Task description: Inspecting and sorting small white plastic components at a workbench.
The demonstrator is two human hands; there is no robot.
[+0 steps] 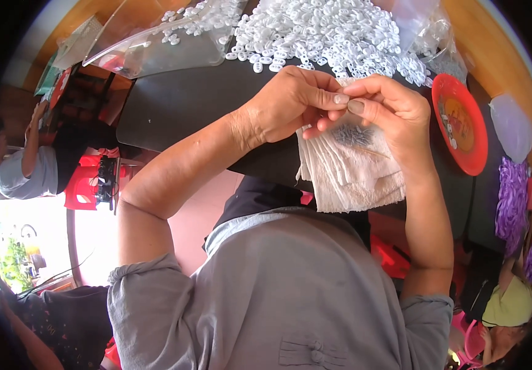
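Note:
My left hand [294, 102] and my right hand [399, 111] meet over the near edge of the dark table, both with thumb and forefinger pinched, tips almost touching. Whatever sits between the fingertips is too small to make out. Just below them a folded white cloth [352, 179] hangs over the table edge. On it lies a small heap of thin grey metal pieces [355, 134], like pins, partly covered by my right hand. Beyond my hands spreads a big pile of small white oval plastic pieces [315, 31] with holes in them.
A red plate [473, 139] with a few small items stands at the right. Clear plastic bags [445, 52] lie behind it. A clear bin [179, 58] holds more white pieces at the far left. Purple strips [511, 197] hang at the right. Other people sit nearby on both sides.

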